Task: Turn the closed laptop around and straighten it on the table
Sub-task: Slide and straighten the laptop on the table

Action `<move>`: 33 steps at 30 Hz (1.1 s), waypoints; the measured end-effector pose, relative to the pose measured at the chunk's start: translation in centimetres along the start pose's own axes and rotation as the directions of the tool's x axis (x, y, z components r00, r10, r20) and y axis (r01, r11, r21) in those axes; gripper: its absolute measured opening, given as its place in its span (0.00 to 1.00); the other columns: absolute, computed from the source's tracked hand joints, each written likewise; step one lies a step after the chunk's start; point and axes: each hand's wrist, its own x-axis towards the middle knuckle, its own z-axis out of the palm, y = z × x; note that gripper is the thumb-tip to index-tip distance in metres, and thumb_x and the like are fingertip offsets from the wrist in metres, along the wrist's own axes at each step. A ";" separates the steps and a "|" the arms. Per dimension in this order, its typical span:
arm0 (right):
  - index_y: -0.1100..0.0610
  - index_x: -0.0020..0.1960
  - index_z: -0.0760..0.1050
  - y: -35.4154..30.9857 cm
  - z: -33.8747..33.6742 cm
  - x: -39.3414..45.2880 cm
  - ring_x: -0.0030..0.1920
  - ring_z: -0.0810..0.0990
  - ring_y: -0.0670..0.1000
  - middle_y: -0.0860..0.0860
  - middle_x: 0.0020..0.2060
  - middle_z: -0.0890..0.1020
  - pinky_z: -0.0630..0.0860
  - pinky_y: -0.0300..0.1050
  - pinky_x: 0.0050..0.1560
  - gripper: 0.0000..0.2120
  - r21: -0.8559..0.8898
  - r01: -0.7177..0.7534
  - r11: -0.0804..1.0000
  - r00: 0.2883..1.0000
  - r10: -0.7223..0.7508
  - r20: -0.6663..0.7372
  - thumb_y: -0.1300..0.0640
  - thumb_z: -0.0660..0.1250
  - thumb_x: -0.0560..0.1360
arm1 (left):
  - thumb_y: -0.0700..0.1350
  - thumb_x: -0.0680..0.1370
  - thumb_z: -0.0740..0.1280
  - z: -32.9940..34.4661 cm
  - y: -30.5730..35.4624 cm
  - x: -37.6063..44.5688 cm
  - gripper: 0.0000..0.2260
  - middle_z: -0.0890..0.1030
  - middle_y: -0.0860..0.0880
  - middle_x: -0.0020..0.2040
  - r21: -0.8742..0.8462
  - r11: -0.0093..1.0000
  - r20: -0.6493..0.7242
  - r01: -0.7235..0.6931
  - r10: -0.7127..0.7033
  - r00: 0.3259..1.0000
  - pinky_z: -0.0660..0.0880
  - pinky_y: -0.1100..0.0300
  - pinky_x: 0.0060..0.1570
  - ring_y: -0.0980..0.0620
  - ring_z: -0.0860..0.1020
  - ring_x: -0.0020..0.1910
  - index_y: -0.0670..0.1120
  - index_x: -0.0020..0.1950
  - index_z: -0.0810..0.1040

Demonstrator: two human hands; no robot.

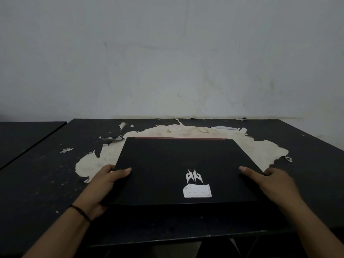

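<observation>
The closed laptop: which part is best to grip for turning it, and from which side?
Take the laptop by its two short side edges, one hand from each side, as the left hand and right hand do now. It lies flat, wide and thin on the table, so opposite edges probably give the most control.

There was one closed black laptop (pixel 178 170), and on its lid sat one silver angular logo (pixel 194 176), one torn white paper sticker (pixel 197 191) and one thin red strip (pixel 180 138) along the far edge. Two bare hands were in view, the left hand (pixel 107 180) and the right hand (pixel 273 180). One thin dark wristband (pixel 80 212) was counted. Two black tables showed: one worn, peeling table (pixel 37 174) and one second table (pixel 22 135) beside it.
</observation>
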 end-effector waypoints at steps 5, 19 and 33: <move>0.63 0.36 0.74 0.4 0.1 -0.5 0.33 0.75 0.51 0.53 0.31 0.76 0.67 0.45 0.31 0.32 0.021 -0.003 1.000 1.000 0.003 0.021 0.32 0.70 0.63 | 0.42 0.73 0.69 -0.2 -0.3 -0.6 0.14 0.81 0.36 0.51 -0.003 1.000 -0.006 0.006 -0.006 1.000 0.80 0.56 0.26 0.40 0.83 0.40 0.40 0.56 0.73; 0.64 0.34 0.74 1.0 0.8 0.0 0.34 0.77 0.53 0.53 0.32 0.78 0.68 0.46 0.32 0.33 -0.019 0.002 1.000 0.998 -0.001 0.056 0.30 0.69 0.63 | 0.41 0.73 0.70 -0.4 -0.9 -0.7 0.09 0.81 0.38 0.45 0.045 0.999 -0.050 -0.013 0.016 0.999 0.78 0.56 0.27 0.45 0.82 0.32 0.41 0.49 0.73; 0.57 0.36 0.72 1.0 0.6 0.1 0.35 0.75 0.48 0.49 0.35 0.76 0.67 0.43 0.31 0.25 -0.015 0.004 1.000 0.995 -0.002 0.101 0.34 0.69 0.67 | 0.63 0.72 0.65 -1.7 0.3 2.8 0.26 0.82 0.39 0.43 0.800 0.599 -0.059 -0.032 0.132 0.990 0.73 0.53 0.41 0.45 0.80 0.40 0.38 0.45 0.80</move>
